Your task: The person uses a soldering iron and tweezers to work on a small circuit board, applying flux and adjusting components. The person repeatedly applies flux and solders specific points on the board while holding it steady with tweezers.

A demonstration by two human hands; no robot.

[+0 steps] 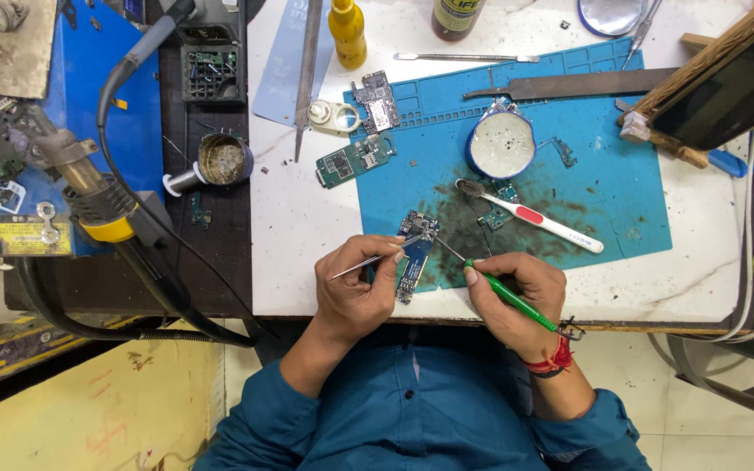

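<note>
A small blue circuit board [415, 253] lies on the near left corner of a blue work mat [604, 183]. My left hand [355, 283] grips metal tweezers [377, 257] whose tips rest on the board's upper part. My right hand [512, 292] holds a green-handled probe tool [508, 295] like a pen, its thin metal tip touching the board from the right. Both hands rest at the table's near edge.
On the mat lie a white toothbrush [534, 214], a round tin [501, 145], another small board [499, 214] and a metal blade [569, 85]. More boards [355, 159] and a yellow bottle [347, 33] stand behind. A hot-air handle [89, 187] and a flux pot [222, 160] sit at left.
</note>
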